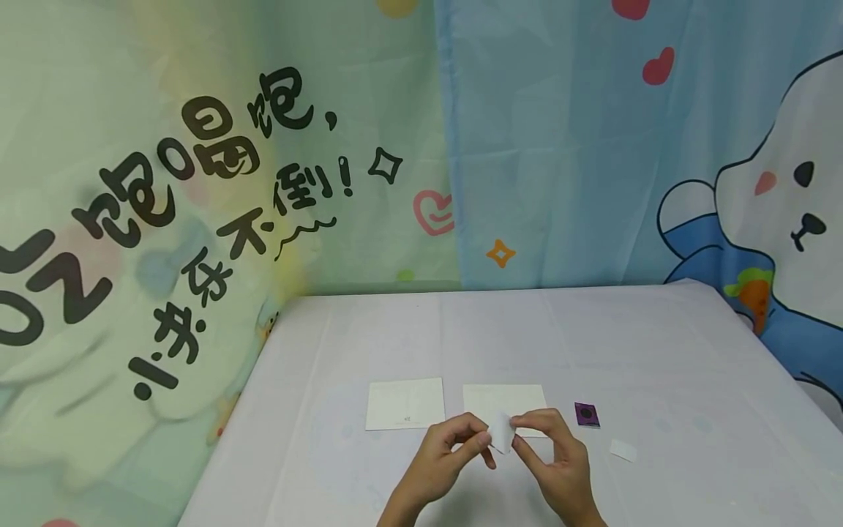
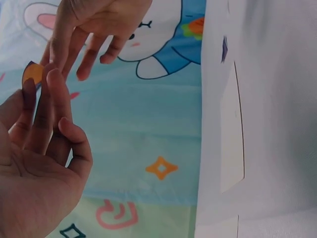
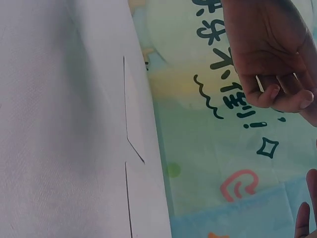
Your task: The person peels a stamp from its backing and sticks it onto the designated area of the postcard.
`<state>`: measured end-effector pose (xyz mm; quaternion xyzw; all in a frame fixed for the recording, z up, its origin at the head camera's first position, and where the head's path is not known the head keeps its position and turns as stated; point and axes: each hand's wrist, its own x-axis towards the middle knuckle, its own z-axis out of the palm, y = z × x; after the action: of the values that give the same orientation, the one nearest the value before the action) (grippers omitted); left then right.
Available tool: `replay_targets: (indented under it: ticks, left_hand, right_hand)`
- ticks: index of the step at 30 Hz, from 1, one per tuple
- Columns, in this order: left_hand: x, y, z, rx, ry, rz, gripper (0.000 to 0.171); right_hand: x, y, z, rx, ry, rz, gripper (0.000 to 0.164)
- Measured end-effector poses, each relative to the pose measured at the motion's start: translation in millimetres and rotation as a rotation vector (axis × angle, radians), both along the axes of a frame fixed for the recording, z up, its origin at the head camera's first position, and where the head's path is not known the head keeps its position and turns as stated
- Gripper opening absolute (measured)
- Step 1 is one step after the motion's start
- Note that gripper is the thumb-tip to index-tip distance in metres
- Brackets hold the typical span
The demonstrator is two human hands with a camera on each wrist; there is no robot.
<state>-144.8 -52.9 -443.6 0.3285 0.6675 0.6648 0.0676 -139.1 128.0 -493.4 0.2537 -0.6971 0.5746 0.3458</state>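
Both hands pinch one small thin piece of paper or card (image 1: 502, 433) above the near middle of the table. Its white side shows in the head view, and the left wrist view shows an orange and dark purple side (image 2: 32, 73). My left hand (image 1: 444, 455) grips the left edge between thumb and fingers, while my right hand (image 1: 560, 460) pinches the right edge between thumb and index finger. Just behind the hands lies a white card (image 1: 503, 397), partly covered by them and the piece. In the right wrist view the held piece is out of sight.
Another white card (image 1: 405, 404) lies left of the first on the white-covered table (image 1: 316, 454). To the right are a small purple square with a dark round centre (image 1: 587, 414) and a small white slip (image 1: 623, 450). A printed curtain (image 1: 540, 146) hangs behind.
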Motion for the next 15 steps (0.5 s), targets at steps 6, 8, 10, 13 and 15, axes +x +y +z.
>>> replay_targets:
  ticks: [6,8,10,13,15]
  left_hand:
    - [-0.1,-2.4,-0.1,-0.028,-0.01,0.022,0.013]
    - [0.0,-3.5,0.1,-0.03,-0.013,0.027,0.014]
    - [-0.1,-4.3,0.4,-0.028,-0.016,0.029,0.014]
    - [-0.2,-4.8,1.3,-0.027,0.009,0.034,0.014]
    - [-0.2,-4.7,1.9,-0.027,0.021,0.042,0.013]
  right_hand:
    - [-2.0,-0.3,-1.2,-0.02,0.017,0.01,0.038]
    - [-1.8,-0.4,-1.8,-0.013,0.007,0.0,0.039]
    - [-1.7,-0.6,-2.6,-0.007,0.0,-0.008,0.041]
    - [-2.3,-1.2,-3.5,-0.002,-0.003,-0.013,0.041]
    - [-3.1,-2.0,-4.1,-0.007,0.004,-0.002,0.041]
